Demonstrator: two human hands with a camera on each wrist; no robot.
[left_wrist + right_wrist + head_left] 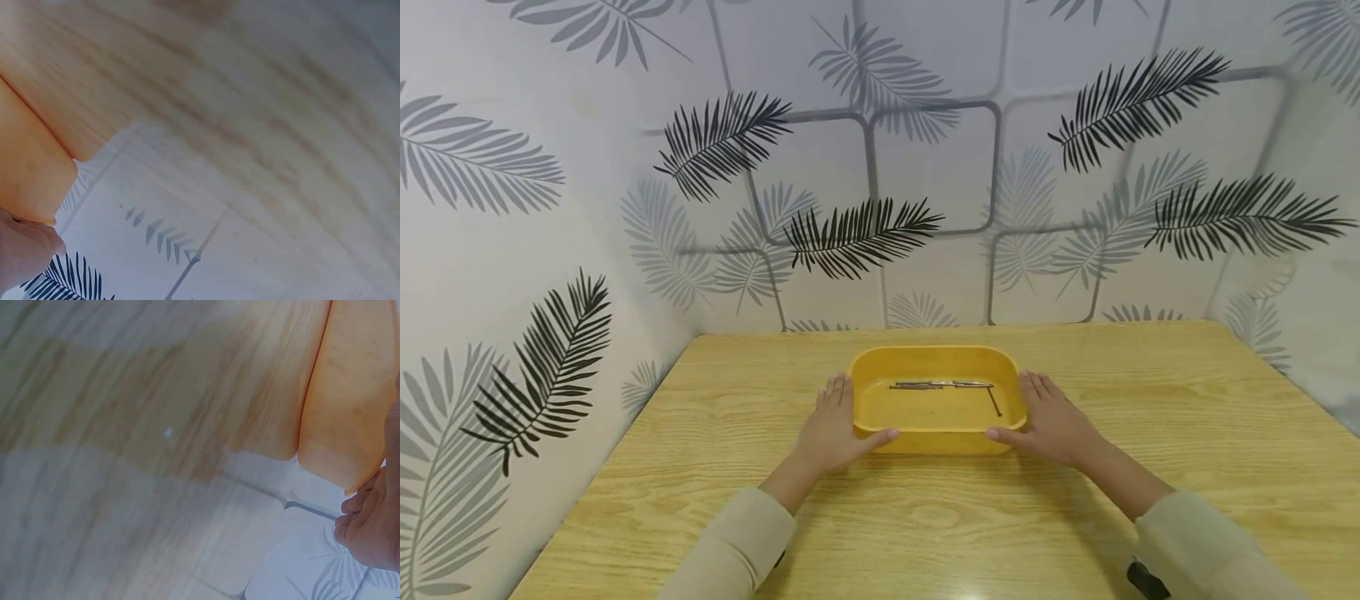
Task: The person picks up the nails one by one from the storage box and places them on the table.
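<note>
A yellow plastic tub (925, 442) with rounded corners stands on the wooden table. On its floor lie several thin metal nails (917, 386), most of them in a row toward the back, with one nail (995, 402) slanting forward at the right. My left hand (838, 429) holds the tub's left end, fingers along the side and thumb across the front rim. At the right end my right hand (1056, 421) grips it the same way. Both wrist views show the tub's outer wall (31, 162) with fingers close to its rim.
The light wood table (760, 400) reaches back to a wall (925, 183) printed with feathery leaves and grey lines. Another patterned wall (497, 250) borders the table's left side. A small dark object (1146, 579) shows beside the right sleeve.
</note>
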